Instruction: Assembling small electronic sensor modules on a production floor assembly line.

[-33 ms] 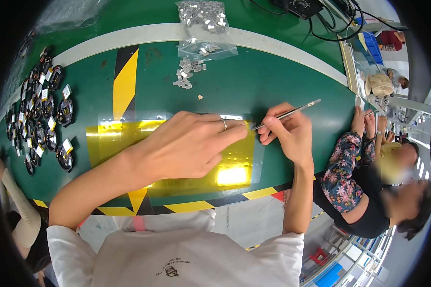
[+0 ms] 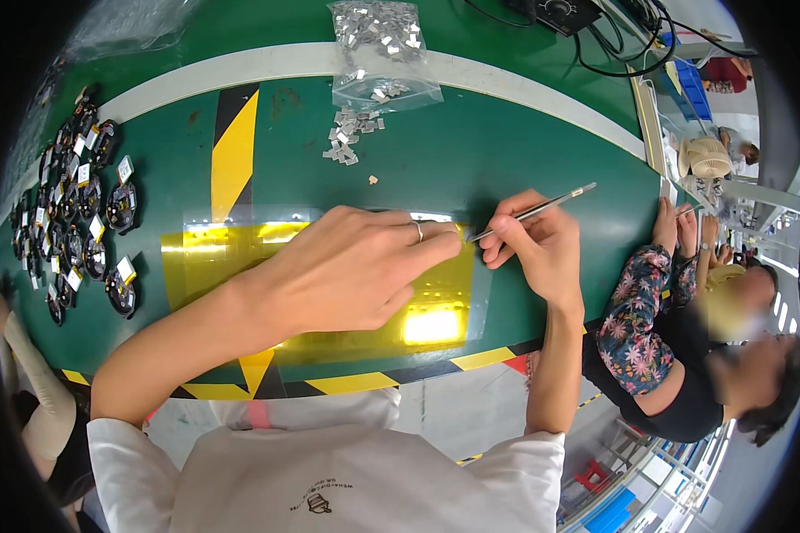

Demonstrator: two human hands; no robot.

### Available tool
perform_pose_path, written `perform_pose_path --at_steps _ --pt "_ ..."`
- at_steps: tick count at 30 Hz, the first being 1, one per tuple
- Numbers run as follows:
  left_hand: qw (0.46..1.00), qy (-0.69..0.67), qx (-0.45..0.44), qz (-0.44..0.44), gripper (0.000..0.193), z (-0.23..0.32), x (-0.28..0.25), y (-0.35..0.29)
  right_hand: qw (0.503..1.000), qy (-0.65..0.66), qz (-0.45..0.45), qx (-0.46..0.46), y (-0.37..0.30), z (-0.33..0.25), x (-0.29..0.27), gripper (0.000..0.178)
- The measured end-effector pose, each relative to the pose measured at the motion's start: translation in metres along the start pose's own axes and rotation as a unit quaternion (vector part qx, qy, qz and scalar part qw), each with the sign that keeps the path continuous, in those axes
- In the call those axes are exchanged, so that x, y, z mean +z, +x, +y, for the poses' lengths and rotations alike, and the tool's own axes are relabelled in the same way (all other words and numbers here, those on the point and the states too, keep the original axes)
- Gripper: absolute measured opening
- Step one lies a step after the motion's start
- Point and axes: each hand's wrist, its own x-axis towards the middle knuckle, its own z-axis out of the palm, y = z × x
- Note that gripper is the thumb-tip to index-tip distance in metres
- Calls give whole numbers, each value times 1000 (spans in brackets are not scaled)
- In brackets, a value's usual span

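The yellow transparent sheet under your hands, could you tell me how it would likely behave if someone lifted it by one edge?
The yellow sheet looks thin and glossy, lying flat on the green table, so it would probably flop and feel very light. The left hand pressing it suggests it slides easily. The right hand holds tweezers at its edge.

A clear plastic bag (image 2: 380,49) of small silver metal pieces lies at the green table's far edge. Small white rectangular labels (image 2: 125,168) sit on black round parts at the left.
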Motion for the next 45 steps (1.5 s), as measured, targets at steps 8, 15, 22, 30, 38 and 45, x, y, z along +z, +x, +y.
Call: perform_pose_path --at_steps 8,15,22,30,38,45 --pt "985 -153 -76 -17 43 -2 -15 -2 990 74 58 -105 1 7 -7 14" --pt "907 -398 -116 71 39 4 -28 -26 959 141 49 -243 12 -49 23 22" --pt "761 -608 -116 191 46 -23 -33 -45 971 146 24 -190 44 -58 84 25" --pt "756 -604 -100 232 39 -40 -24 -49 981 120 35 -147 51 -40 124 21" --pt "759 -598 -152 210 30 -41 -25 -49 980 117 75 -144 50 -34 132 12" --pt "773 -577 -154 216 30 -39 -24 -50 980 87 80 -159 43 -43 138 9"
